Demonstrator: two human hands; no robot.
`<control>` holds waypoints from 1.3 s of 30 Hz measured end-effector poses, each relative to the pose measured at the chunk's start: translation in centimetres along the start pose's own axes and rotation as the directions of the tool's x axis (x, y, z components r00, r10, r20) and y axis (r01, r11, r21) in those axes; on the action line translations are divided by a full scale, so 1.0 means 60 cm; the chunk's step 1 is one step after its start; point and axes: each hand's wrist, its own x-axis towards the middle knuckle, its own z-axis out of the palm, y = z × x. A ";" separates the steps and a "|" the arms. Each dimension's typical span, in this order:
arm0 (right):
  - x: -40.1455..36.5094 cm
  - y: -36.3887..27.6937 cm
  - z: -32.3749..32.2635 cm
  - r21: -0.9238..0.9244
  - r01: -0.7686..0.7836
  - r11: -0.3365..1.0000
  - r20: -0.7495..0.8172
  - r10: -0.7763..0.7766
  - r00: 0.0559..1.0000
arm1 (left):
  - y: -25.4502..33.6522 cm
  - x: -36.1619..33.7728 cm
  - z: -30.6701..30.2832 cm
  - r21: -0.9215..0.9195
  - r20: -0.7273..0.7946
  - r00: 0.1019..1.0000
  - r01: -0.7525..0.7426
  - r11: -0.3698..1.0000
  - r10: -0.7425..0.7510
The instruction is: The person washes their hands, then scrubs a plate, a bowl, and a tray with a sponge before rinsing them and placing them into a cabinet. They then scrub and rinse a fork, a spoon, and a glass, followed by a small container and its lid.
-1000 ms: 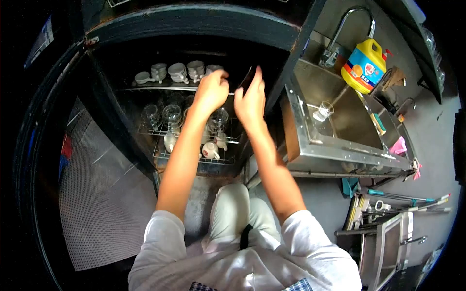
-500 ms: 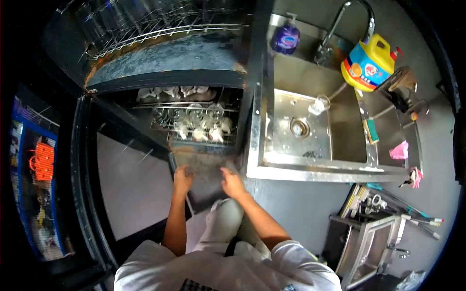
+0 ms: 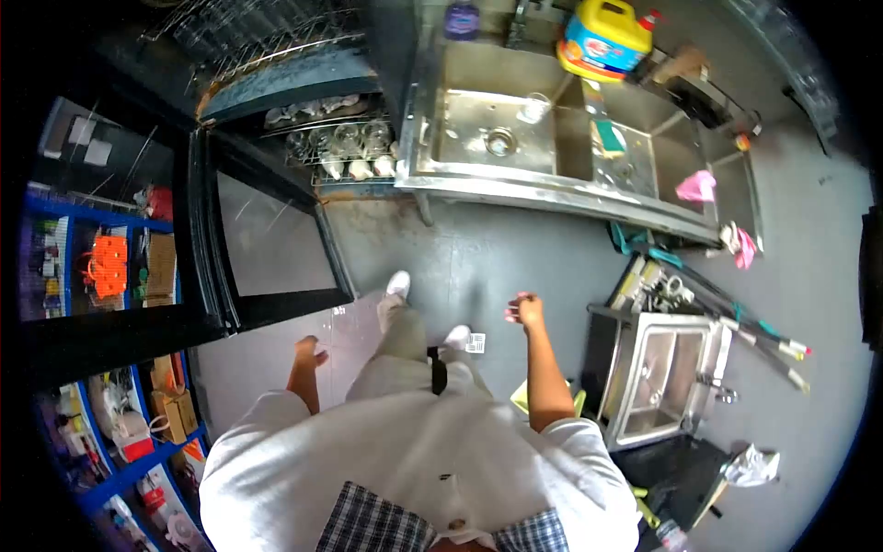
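Note:
My left hand point(image 3: 310, 351) hangs low over the floor beside my leg, holding nothing, with its fingers loosely bent and apart. Out to the other side, my right hand point(image 3: 525, 310) hangs above the grey floor, fingers half curled, and I see no object in it. The dark cabinet's glass door point(image 3: 276, 221) stands open ahead of my left hand. Inside the cabinet, glasses point(image 3: 348, 140) rest on wire racks, with white pieces in front of them. Neither hand touches any of these.
A steel sink point(image 3: 561, 189) runs along the wall, with a yellow jug point(image 3: 607, 41) and a purple bottle point(image 3: 462, 20) behind it. One glass point(image 3: 533, 108) lies in its basin. A smaller sink point(image 3: 671, 377) and long poles point(image 3: 763, 340) are at right; blue shelves point(image 3: 129, 474) at left.
My hands have drawn back from the cabinet front and moved apart. I now appear upright and farther back, with my shoes, more floor and the left shelves in view.

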 end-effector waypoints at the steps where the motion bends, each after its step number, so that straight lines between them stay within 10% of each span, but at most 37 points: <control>1: -0.016 -0.003 -0.037 0.025 -0.007 1.000 -0.056 0.008 0.998 | 0.008 -0.026 -0.006 -0.028 -0.066 0.987 -0.149 0.988 0.147; 4: -0.050 -0.011 -0.129 0.032 -0.030 0.999 -0.059 0.032 0.998 | 0.062 -0.097 -0.014 -0.155 -0.146 0.862 -0.505 0.849 0.486; 7: -0.024 -0.015 -0.179 -0.009 -0.020 1.000 -0.095 0.019 0.995 | 0.124 -0.105 -0.025 -0.351 -0.092 0.957 -0.291 0.890 0.277; 11: -0.009 -0.057 -0.191 0.061 0.010 0.998 -0.023 -0.009 1.000 | 0.142 -0.148 -0.094 -0.356 -0.475 0.678 -0.731 0.583 0.560; 17: 0.058 -0.134 -0.216 -0.009 0.007 1.000 0.088 -0.006 0.996 | 0.154 -0.102 -0.116 0.170 -0.180 0.578 -0.778 0.604 0.796; 21: 0.065 -0.291 -0.229 0.020 0.208 0.978 0.192 -0.208 0.959 | 0.168 -0.247 0.049 0.389 -0.004 0.567 -0.758 0.523 0.824; 22: 0.059 -0.345 -0.228 0.051 0.308 0.950 0.181 -0.312 0.933 | 0.170 -0.197 0.082 0.482 -0.003 0.444 -0.785 0.390 0.896; 24: 0.093 -0.439 -0.237 0.046 0.459 0.887 0.149 -0.461 0.875 | 0.216 -0.254 0.188 0.351 0.064 0.567 -0.783 0.514 0.821; 26: 0.120 -0.529 -0.235 -0.021 0.602 0.798 0.016 -0.602 0.799 | 0.271 -0.358 0.296 0.411 0.056 0.280 -0.881 0.233 0.958; 29: 0.172 -0.622 -0.229 0.033 0.558 0.829 -0.051 -0.556 0.829 | 0.341 -0.388 0.399 0.552 0.099 0.231 -0.822 0.140 0.968; 31: 0.195 -0.661 -0.219 0.045 0.569 0.821 0.014 -0.570 0.822 | 0.382 -0.378 0.454 0.387 0.125 0.476 -0.831 0.399 0.871; 39: 0.278 -0.742 -0.243 0.023 0.507 0.861 0.230 -0.499 0.836 | 0.494 -0.360 0.580 0.380 0.080 0.420 -0.851 0.362 0.904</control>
